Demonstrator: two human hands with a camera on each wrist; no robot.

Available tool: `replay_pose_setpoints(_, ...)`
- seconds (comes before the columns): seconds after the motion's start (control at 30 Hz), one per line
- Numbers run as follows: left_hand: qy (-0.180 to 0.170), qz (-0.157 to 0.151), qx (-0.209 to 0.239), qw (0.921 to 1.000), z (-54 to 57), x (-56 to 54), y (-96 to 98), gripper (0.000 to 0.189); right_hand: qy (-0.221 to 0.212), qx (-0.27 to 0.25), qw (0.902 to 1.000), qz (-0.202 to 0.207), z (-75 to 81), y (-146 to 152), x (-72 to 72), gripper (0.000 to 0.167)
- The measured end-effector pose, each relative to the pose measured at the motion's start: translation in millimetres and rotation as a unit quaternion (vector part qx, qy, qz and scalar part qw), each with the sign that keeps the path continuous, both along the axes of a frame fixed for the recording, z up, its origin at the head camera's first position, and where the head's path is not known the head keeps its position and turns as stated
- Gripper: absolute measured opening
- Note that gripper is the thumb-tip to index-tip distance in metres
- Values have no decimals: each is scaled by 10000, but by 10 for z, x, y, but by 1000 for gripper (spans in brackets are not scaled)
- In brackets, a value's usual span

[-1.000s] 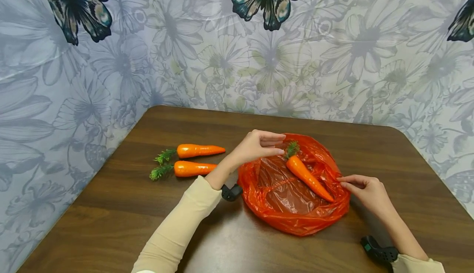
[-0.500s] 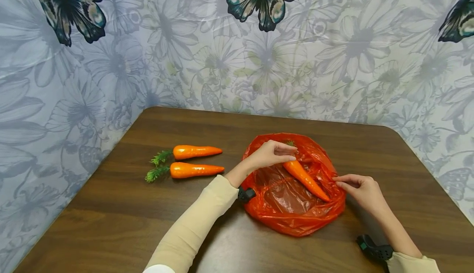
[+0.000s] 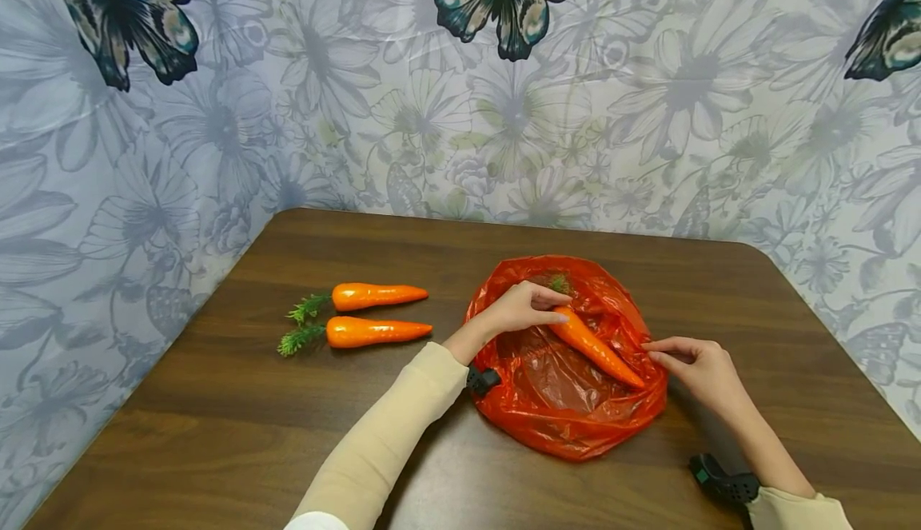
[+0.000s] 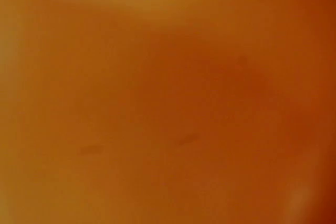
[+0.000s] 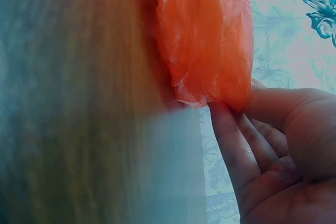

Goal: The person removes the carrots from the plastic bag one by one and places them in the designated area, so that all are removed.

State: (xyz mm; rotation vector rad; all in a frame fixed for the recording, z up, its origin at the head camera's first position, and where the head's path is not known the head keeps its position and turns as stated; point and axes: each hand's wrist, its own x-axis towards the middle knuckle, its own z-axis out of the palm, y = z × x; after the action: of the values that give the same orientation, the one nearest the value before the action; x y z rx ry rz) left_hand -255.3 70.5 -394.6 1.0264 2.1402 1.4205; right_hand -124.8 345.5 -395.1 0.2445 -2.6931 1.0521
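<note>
A round, open red plastic bag (image 3: 554, 378) stands on the table with an orange carrot (image 3: 597, 350) lying slantwise inside it. My left hand (image 3: 520, 308) reaches over the bag's left rim and grips the carrot just below its green top. The carrot's leaves partly show behind the fingers. At the bag's right rim, my right hand (image 3: 701, 372) pinches the thin plastic between thumb and fingers. In the right wrist view the bag (image 5: 207, 40) hangs down to those fingertips. The left wrist view is only an orange blur.
Two more carrots lie side by side on the wooden table (image 3: 216, 418), left of the bag: a far carrot (image 3: 377, 296) and a near carrot (image 3: 377, 331). Their green tops point left. A patterned cloth with butterflies (image 3: 504, 2) hangs behind the table.
My left hand has come down from the bag's far rim onto the carrot and taken hold near its leaves. The carrot has shifted slightly toward the right. My right hand keeps its pinch.
</note>
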Motion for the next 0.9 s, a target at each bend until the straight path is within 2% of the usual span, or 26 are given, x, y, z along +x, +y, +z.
replay_pose_setpoints(0.17, -34, 13, -138, 9999, -5, 22, -9, 43, -44, -4, 10000, -11, 8, -2, -6, 12)
replay_pose_setpoints(0.27, 115, 19, -256, 9996, -8, 29, -11, 44, -66, -19, 10000, -3, 8, -1, -8, 12)
replay_pose_setpoints(0.5, 164, -35, -298, 9994, -23, 26, -26, 40, -132, -95, 9999, 2, 6, -2, -7, 13)
replay_pose_setpoints(0.77, -301, -174, -296, 9990, -38, 47, -41, 48, -140, -84, 9999, 12, 6, -8, -2, 13)
replay_pose_setpoints(0.9, -364, -197, -304, 9987, -41, 52, -46, 50, -146, -70, 9999, -7, 1, -8, -1, 13)
